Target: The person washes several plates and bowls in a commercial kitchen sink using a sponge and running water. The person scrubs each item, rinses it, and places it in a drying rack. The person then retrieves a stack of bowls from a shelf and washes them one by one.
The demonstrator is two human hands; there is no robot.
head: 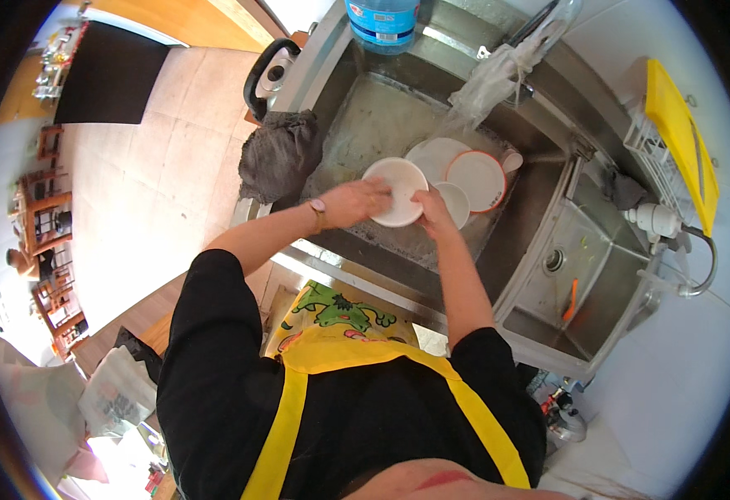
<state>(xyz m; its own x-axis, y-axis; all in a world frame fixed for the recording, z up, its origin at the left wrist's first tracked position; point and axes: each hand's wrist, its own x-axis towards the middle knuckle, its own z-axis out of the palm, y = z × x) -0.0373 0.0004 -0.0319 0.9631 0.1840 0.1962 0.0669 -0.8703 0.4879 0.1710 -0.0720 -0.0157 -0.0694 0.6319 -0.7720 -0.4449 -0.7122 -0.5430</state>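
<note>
Over the large steel sink, a white bowl (405,187) is held by its right rim in my right hand (435,212), thumb on the inside. My left hand (357,201), blurred, reaches into the bowl from the left with its fingers against the inner surface; whether it holds a cloth or sponge cannot be told. Just beyond the bowl, in the sink, lie a white plate (437,156), a white dish with an orange rim (477,181), a smaller white bowl (455,203) and a white spoon (512,162).
A dark grey cloth (279,156) hangs over the sink's left edge. Plastic film wraps the faucet (496,78) above. A blue-labelled water bottle (384,25) stands behind. At right are a smaller steel sink (584,269), with an orange-handled tool (570,300) inside, and a yellow cutting board (684,137).
</note>
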